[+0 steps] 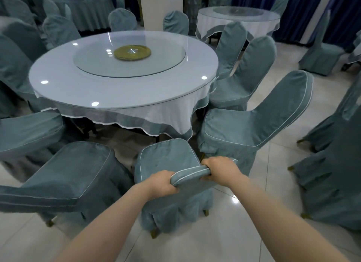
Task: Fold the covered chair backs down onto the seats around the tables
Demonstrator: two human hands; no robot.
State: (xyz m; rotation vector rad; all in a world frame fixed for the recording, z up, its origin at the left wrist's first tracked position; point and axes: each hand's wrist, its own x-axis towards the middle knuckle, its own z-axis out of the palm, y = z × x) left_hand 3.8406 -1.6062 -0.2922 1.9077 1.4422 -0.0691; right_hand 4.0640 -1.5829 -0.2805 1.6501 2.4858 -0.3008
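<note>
A chair in a teal cover with white piping (168,160) stands right in front of me, facing the round table (125,90). My left hand (163,183) grips the left end of its back's top edge (190,176). My right hand (219,169) grips the right end of that edge. The back is tilted toward me, its seat pointing at the table. To the left, a covered chair (74,170) lies with its back folded flat. On the right, another covered chair (252,123) stands with its back upright and leaning outward.
The round table carries a white cloth, a glass turntable (129,58) and a gold centre disc (132,52). More covered chairs ring it, and others stand at the right edge (336,174). A second table (238,21) is at the back. Glossy tiled floor surrounds the chairs.
</note>
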